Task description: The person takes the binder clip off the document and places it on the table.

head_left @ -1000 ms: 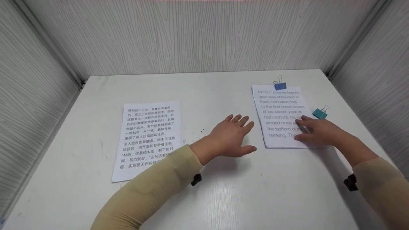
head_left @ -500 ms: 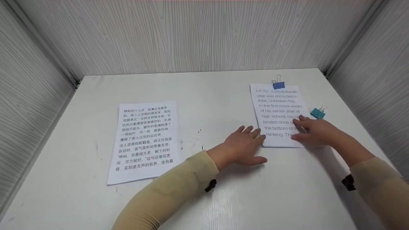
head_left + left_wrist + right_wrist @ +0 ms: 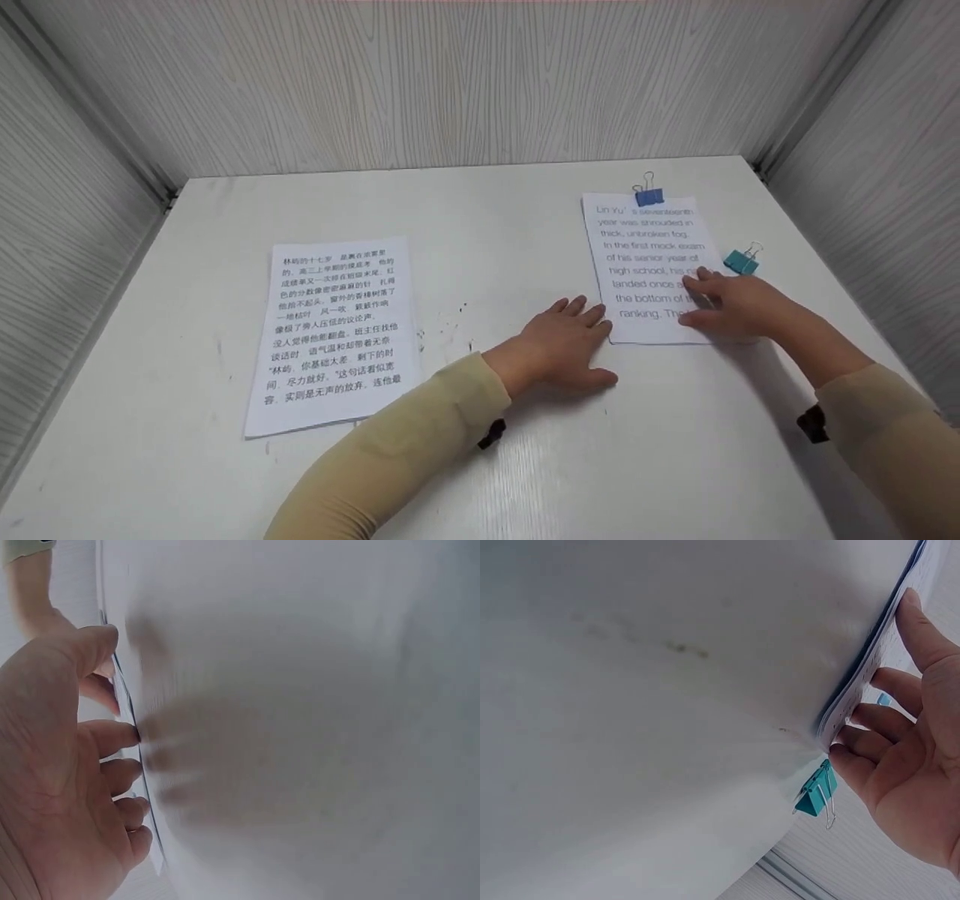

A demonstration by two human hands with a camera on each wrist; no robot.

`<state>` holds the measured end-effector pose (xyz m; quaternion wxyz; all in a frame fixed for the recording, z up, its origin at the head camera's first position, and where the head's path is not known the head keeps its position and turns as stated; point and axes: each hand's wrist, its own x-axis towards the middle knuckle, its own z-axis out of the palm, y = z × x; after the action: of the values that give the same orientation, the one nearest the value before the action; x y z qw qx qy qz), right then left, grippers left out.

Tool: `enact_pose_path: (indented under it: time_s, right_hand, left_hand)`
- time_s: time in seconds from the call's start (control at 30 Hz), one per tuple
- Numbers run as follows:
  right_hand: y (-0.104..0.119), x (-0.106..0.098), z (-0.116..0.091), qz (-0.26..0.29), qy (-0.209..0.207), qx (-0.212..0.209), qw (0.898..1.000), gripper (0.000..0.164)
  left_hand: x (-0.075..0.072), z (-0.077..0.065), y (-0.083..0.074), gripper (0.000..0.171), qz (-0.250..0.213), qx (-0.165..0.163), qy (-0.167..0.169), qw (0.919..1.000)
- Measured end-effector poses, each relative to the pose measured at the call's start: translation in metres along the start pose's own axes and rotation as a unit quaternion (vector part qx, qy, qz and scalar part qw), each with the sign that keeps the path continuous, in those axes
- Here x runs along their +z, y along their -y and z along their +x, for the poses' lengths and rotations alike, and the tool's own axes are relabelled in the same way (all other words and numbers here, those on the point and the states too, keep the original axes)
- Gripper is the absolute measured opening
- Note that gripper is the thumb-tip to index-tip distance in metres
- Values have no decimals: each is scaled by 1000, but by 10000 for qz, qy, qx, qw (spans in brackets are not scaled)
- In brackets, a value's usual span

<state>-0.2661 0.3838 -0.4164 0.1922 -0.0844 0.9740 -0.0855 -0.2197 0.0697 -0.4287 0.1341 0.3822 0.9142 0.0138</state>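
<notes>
A stack of English-printed paper [image 3: 637,259] lies flat at the right of the table, with a blue binder clip [image 3: 649,196] at its top edge. My left hand [image 3: 562,349] is spread palm down beside the stack's lower left corner, fingertips at its edge. Lying over the lower right part of the stack, my right hand [image 3: 739,306] covers some of the printed words. In the right wrist view its fingers [image 3: 885,720] touch the paper [image 3: 847,701] near its edge, loosely bent. A teal binder clip [image 3: 741,262] sits just right of the stack, near that hand.
Another paper stack [image 3: 330,330], printed in Chinese, lies on the left of the white table [image 3: 487,225]. Grey wood-patterned panels [image 3: 465,82] stand behind and at both sides. Small dark specks mark the tabletop between the stacks.
My left hand has moved right and nearer to me, up to the paper's left edge. The right hand stays on the stack. The whole head view has shifted slightly.
</notes>
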Motion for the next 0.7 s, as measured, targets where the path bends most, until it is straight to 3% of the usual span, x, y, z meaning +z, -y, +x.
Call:
enact_pose_path:
  time_s: [0.3, 0.7]
  right_hand:
    - [-2, 0, 0, -15, -115, -187, 9998, 89]
    - [-1, -1, 1, 52, 78, 63, 9999, 94]
  left_hand:
    - [-1, 5, 2, 82, 0, 142, 111, 9998]
    - [1, 3, 7, 84, -116, 315, 139, 9993]
